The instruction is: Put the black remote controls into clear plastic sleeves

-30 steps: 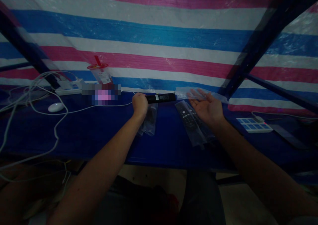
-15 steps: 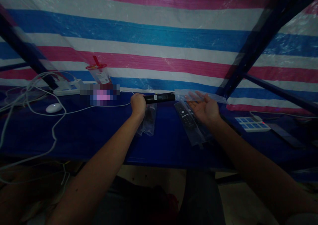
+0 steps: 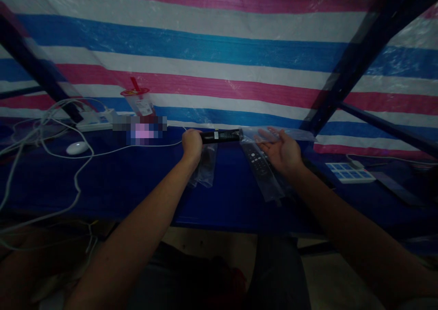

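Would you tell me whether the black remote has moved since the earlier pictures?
Yes. The black remote in the left hand has moved right, its tip now meeting the clear bag, judged against the cup.

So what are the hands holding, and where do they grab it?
The left hand grips a long black plastic remote control by its left end. The right hand, palm up, holds a clear plastic bag near its middle.

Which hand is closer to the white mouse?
The left hand. It grips a black remote to the right of the white mouse. The right hand is farther right, under a clear bag.
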Available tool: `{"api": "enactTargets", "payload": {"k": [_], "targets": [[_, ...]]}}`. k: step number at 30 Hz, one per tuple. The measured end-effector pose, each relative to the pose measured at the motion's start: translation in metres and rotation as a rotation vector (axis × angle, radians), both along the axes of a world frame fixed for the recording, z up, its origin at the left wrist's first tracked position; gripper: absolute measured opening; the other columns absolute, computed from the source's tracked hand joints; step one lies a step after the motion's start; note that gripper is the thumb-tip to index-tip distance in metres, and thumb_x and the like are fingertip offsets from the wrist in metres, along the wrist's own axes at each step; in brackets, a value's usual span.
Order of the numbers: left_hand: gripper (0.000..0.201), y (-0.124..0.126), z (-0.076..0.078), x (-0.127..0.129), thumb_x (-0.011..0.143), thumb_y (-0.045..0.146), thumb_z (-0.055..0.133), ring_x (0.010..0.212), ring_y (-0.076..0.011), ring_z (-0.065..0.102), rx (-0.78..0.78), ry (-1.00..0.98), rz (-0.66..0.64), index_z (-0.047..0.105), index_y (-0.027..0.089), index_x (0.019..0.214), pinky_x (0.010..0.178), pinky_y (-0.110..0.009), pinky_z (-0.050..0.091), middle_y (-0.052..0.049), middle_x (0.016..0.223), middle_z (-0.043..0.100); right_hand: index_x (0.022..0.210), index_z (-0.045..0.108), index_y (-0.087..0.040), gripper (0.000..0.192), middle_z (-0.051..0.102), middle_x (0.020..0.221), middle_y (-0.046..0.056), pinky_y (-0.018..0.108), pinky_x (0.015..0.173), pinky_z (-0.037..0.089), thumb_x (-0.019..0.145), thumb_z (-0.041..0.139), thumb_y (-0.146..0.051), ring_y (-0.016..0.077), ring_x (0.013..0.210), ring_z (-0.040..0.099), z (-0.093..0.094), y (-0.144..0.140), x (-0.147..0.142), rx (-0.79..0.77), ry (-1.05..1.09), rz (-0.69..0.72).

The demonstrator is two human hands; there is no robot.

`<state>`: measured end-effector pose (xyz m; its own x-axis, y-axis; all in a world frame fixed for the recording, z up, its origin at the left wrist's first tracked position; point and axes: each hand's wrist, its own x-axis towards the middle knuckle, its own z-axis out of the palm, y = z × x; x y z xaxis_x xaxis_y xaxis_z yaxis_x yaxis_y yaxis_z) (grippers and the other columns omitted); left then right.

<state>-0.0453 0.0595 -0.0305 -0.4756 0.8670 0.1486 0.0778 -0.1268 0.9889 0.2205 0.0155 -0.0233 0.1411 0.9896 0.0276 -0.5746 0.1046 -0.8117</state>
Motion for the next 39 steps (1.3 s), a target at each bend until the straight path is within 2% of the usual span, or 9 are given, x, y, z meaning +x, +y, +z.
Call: {"api": "enactTargets", "payload": {"k": [3, 7, 12, 18, 21, 24, 33, 36, 39], "targets": [[0.012, -0.006, 0.004, 0.006, 0.072, 0.021, 0.049, 0.05, -0.0134, 0.048, -0.004, -0.065, -0.002, 0.061, 0.017, 0.071, 0.046, -0.023, 0.035, -0.001, 0.062, 0.052, 0.1, 0.061, -0.025, 0.023, 0.075, 0.112, 0.01, 0.048, 0.093, 0.06, 0.096, 0.052, -0.046, 0.027, 0.101, 0.074, 0.0, -0.002, -0.003, 0.027, -0.03, 0.023], [0.013, -0.014, 0.01, 0.014, 0.07, 0.021, 0.049, 0.044, -0.0128, 0.046, -0.027, -0.099, -0.069, 0.061, 0.016, 0.071, 0.041, -0.023, 0.031, -0.002, 0.06, 0.052, 0.102, 0.062, -0.025, 0.023, 0.073, 0.112, 0.01, 0.047, 0.091, 0.061, 0.093, 0.059, -0.045, 0.027, 0.101, 0.074, 0.0, -0.007, -0.008, 0.053, -0.054, 0.056], [0.013, -0.021, 0.015, 0.019, 0.071, 0.021, 0.051, 0.04, -0.0127, 0.048, -0.013, -0.166, -0.229, 0.061, 0.014, 0.077, 0.038, -0.022, 0.029, -0.001, 0.054, 0.051, 0.102, 0.064, -0.023, 0.019, 0.073, 0.11, 0.009, 0.043, 0.09, 0.061, 0.091, 0.062, -0.038, 0.0229, 0.093, 0.073, 0.003, -0.013, -0.012, 0.107, -0.08, 0.084], [0.01, -0.03, 0.022, 0.026, 0.084, 0.015, 0.054, 0.043, -0.012, 0.055, -0.033, -0.288, -0.44, 0.06, 0.013, 0.091, 0.043, -0.023, 0.037, -0.003, 0.065, 0.061, 0.097, 0.066, -0.022, 0.014, 0.072, 0.101, 0.004, 0.041, 0.088, 0.062, 0.085, 0.071, -0.027, 0.02, 0.088, 0.071, 0.013, -0.021, -0.019, 0.134, -0.097, 0.091], [0.004, -0.033, 0.024, 0.031, 0.091, 0.014, 0.059, 0.051, -0.0125, 0.062, -0.049, -0.344, -0.56, 0.058, 0.012, 0.093, 0.05, -0.024, 0.045, -0.006, 0.071, 0.065, 0.097, 0.066, -0.024, 0.022, 0.071, 0.097, 0.001, 0.04, 0.089, 0.062, 0.077, 0.075, -0.017, 0.0188, 0.09, 0.07, 0.015, -0.024, -0.023, 0.158, -0.121, 0.084], [0.009, -0.034, 0.023, 0.033, 0.093, 0.017, 0.065, 0.058, -0.0133, 0.066, -0.076, -0.378, -0.646, 0.059, 0.01, 0.09, 0.055, -0.025, 0.05, -0.009, 0.074, 0.068, 0.105, 0.066, -0.025, 0.038, 0.071, 0.097, 0.0, 0.042, 0.092, 0.061, 0.071, 0.078, -0.012, 0.0197, 0.094, 0.07, 0.014, -0.026, -0.025, 0.191, -0.171, 0.06], [0.015, -0.041, 0.02, 0.041, 0.093, 0.018, 0.067, 0.065, -0.016, 0.07, -0.083, -0.451, -0.662, 0.053, 0.016, 0.088, 0.067, -0.033, 0.059, -0.008, 0.082, 0.07, 0.114, 0.067, -0.03, 0.057, 0.073, 0.097, 0.0, 0.048, 0.094, 0.061, 0.062, 0.088, -0.022, 0.0257, 0.097, 0.072, 0.012, -0.03, -0.03, 0.202, -0.31, 0.063], [0.019, -0.044, 0.021, 0.043, 0.091, 0.028, 0.071, 0.067, -0.0169, 0.07, -0.067, -0.388, -0.692, 0.057, 0.017, 0.084, 0.068, -0.033, 0.058, -0.008, 0.08, 0.069, 0.119, 0.067, -0.031, 0.057, 0.074, 0.101, 0.002, 0.049, 0.095, 0.06, 0.066, 0.087, -0.027, 0.0264, 0.098, 0.072, 0.008, -0.031, -0.031, 0.235, -0.402, 0.063], [0.023, -0.046, 0.019, 0.043, 0.086, 0.037, 0.076, 0.068, -0.0153, 0.067, -0.046, -0.253, -0.684, 0.066, 0.016, 0.084, 0.064, -0.03, 0.053, -0.008, 0.082, 0.07, 0.119, 0.068, -0.03, 0.048, 0.074, 0.105, 0.003, 0.048, 0.097, 0.059, 0.073, 0.082, -0.032, 0.0253, 0.094, 0.073, 0.004, -0.032, -0.03, 0.269, -0.567, 0.049]]}}
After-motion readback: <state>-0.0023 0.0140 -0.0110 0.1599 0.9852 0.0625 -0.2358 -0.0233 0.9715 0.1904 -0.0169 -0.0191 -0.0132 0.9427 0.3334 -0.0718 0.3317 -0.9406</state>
